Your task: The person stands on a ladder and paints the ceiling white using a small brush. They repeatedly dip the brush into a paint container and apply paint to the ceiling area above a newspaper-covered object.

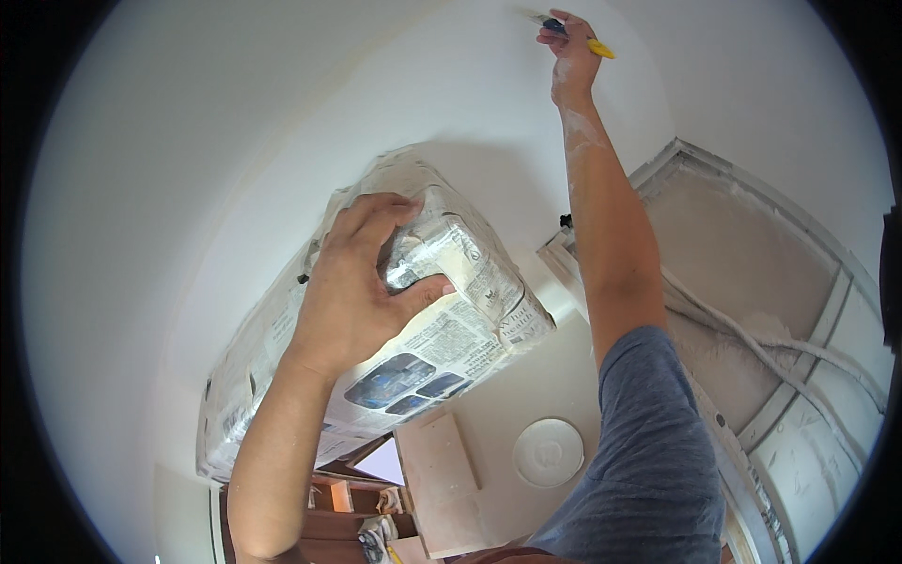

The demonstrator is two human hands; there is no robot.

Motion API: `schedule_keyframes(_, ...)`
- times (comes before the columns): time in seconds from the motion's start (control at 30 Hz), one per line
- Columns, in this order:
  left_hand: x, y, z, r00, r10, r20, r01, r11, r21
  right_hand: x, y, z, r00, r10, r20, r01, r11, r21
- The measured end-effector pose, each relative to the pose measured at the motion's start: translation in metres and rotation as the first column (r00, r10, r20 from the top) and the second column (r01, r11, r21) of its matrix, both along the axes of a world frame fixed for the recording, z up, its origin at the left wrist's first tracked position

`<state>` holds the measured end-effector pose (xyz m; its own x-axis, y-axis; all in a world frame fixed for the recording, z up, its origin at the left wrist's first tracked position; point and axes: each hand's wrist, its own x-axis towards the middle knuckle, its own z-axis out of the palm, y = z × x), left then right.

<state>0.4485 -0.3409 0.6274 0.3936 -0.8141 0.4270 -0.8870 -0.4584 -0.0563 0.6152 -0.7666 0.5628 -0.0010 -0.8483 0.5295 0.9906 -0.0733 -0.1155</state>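
Note:
My left hand (352, 273) grips the top corner of a long box-shaped unit (432, 329) on the white wall, its thumb and fingers spread around the edge. Printed newspaper covers the unit, with shiny tape or film over its end. High up at the right, my raised right hand (571, 52) is closed around a putty knife (599, 48) with a yellow and black handle. Its blade end is blurred and lies close to the white wall surface (470, 70). White residue streaks my right wrist and forearm.
Right of my arm is a recessed panel (752, 254) with a dusty frame and loose white cables (752, 338). Below are a round white lid or bucket top (549, 453), a pale board (440, 470) and brown shelves (329, 522) holding assorted things.

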Motion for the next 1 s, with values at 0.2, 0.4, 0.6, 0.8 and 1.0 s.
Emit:
schedule_keyframes(0.2,-0.001,0.000,0.000,1.000,0.018,0.009,-0.019,1.000,0.014,-0.019,0.040,0.003,0.998,0.015,0.066,-0.021,0.995,0.100)
schedule_keyframes(0.4,-0.001,-0.001,0.001,1.000,0.015,0.010,-0.015,1.000,0.012,-0.035,0.049,-0.010,0.998,-0.052,-0.027,0.053,0.998,0.035)
schedule_keyframes(0.6,-0.001,0.000,-0.001,1.000,-0.001,-0.001,0.001,1.000,-0.008,-0.018,0.035,-0.008,0.999,-0.017,0.034,0.015,0.998,0.061)
schedule_keyframes(0.8,0.000,-0.001,0.000,1.000,0.004,0.008,-0.004,1.000,0.001,0.009,0.021,0.008,0.992,0.129,0.012,-0.130,0.990,0.051)
schedule_keyframes(1.0,-0.002,-0.001,0.001,1.000,0.006,0.000,-0.006,1.000,0.009,0.010,0.027,0.021,0.992,0.105,-0.071,-0.105,0.994,-0.006)
